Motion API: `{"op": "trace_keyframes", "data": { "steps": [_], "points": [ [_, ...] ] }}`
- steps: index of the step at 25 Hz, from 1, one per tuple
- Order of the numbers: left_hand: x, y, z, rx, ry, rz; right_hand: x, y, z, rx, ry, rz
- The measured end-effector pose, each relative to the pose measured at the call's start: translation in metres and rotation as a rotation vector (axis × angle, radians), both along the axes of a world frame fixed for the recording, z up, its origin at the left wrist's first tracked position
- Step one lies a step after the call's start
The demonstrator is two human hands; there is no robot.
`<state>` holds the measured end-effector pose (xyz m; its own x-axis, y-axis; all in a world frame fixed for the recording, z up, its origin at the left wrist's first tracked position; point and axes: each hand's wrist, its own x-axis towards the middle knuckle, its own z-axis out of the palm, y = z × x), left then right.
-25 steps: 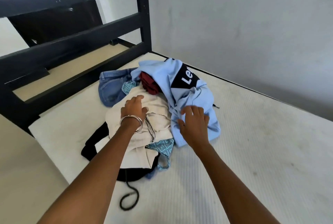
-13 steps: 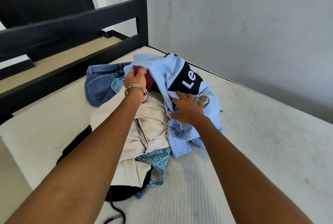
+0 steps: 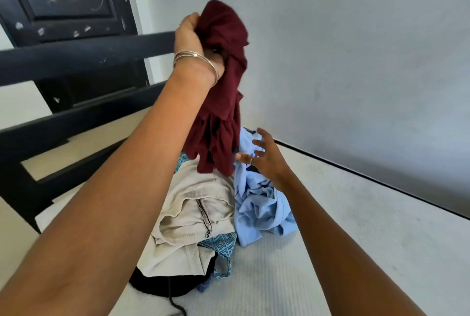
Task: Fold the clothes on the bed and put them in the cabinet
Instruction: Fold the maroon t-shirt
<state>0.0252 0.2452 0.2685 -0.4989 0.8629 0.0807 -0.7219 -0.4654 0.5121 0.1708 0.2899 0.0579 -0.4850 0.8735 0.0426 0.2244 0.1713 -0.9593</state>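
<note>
A pale, ribbed white mattress (image 3: pixel 356 226) is seen set against a plain grey wall (image 3: pixel 356 48), with a black wooden slatted bed frame (image 3: pixel 84 53) at its far left end. On the mattress near that end a heap of unfolded clothes is found: a crumpled light blue shirt (image 3: pixel 262 203) on the right, a cream ribbed knit garment (image 3: pixel 193 216) touching it on the left, a black garment (image 3: pixel 157 282) partly hidden beneath the cream one, and a turquoise patterned fabric (image 3: pixel 221 242) showing between them. A dark maroon soft-knit garment (image 3: pixel 223 86) is held raised above the heap, bunched at its top and hanging down, its lower edge just over the cream and blue pieces. The left hand (image 3: pixel 193 40), wearing thin silver bangles (image 3: pixel 195 61), is closed in a fist around the top of the maroon garment. The right hand (image 3: pixel 264 160) is empty, fingers spread, just beside the hanging lower part and above the blue shirt, touching neither as far as can be judged. The step in hand is judged to be the taking of a first garment from the heap; no folded item is observed and no cabinet is in view. The next move is judged to call for the free hand to catch the hanging cloth so that it can be spread flat on the clear mattress for folding.
</note>
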Motion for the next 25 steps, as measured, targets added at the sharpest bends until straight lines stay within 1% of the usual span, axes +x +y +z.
{"op": "trace_keyframes", "data": {
  "steps": [1, 3, 5, 7, 8, 10, 12, 13, 14, 15, 16, 17, 19, 20, 21, 22, 24, 25],
  "points": [
    [0.016, -0.011, 0.019, 0.015, 0.008, -0.052, 0.001, -0.009, 0.018, 0.003, 0.045, 0.017],
    [0.05, -0.037, 0.051, 0.077, 0.03, -0.147, 0.008, -0.033, 0.048, -0.002, 0.203, 0.047],
    [0.081, -0.06, 0.075, 0.111, 0.07, -0.184, 0.027, -0.065, 0.076, -0.072, 0.365, -0.022],
    [0.102, -0.079, 0.083, 0.059, 0.117, -0.173, 0.063, -0.096, 0.09, -0.113, 0.426, -0.146],
    [0.107, -0.085, 0.079, 0.002, 0.137, -0.15, 0.087, -0.107, 0.092, -0.114, 0.432, -0.193],
    [0.116, -0.092, 0.061, -0.136, 0.105, -0.091, 0.136, -0.126, 0.093, -0.089, 0.396, -0.29],
    [0.133, -0.097, 0.032, -0.248, 0.054, -0.059, 0.184, -0.145, 0.094, -0.025, 0.299, -0.386],
    [0.147, -0.101, 0.017, -0.283, 0.081, -0.063, 0.204, -0.154, 0.098, 0.023, 0.218, -0.413],
    [0.162, -0.104, 0.001, -0.317, 0.186, -0.063, 0.223, -0.163, 0.106, 0.087, 0.114, -0.43],
    [0.177, -0.107, -0.013, -0.34, 0.357, -0.047, 0.24, -0.172, 0.117, 0.181, -0.013, -0.435],
    [0.192, -0.113, -0.026, -0.351, 0.575, -0.026, 0.255, -0.181, 0.13, 0.284, -0.149, -0.431],
    [0.209, -0.117, -0.04, -0.304, 0.802, -0.032, 0.268, -0.19, 0.147, 0.391, -0.28, -0.413],
    [0.241, -0.121, -0.07, -0.143, 1.409, -0.117, 0.284, -0.202, 0.178, 0.558, -0.483, -0.35],
    [0.256, -0.129, -0.08, -0.119, 1.698, -0.149, 0.29, -0.208, 0.192, 0.608, -0.533, -0.331],
    [0.27, -0.132, -0.087, -0.1, 1.895, -0.152, 0.298, -0.213, 0.204, 0.643, -0.544, -0.342],
    [0.28, -0.139, -0.088, -0.134, 1.968, -0.15, 0.308, -0.218, 0.215, 0.669, -0.518, -0.38],
    [0.287, -0.145, -0.087, -0.203, 1.944, -0.15, 0.335, -0.228, 0.236, 0.69, -0.373, -0.526],
    [0.288, -0.145, -0.088, -0.19, 1.936, -0.137, 0.351, -0.233, 0.245, 0.679, -0.279, -0.597]
  ]
}}
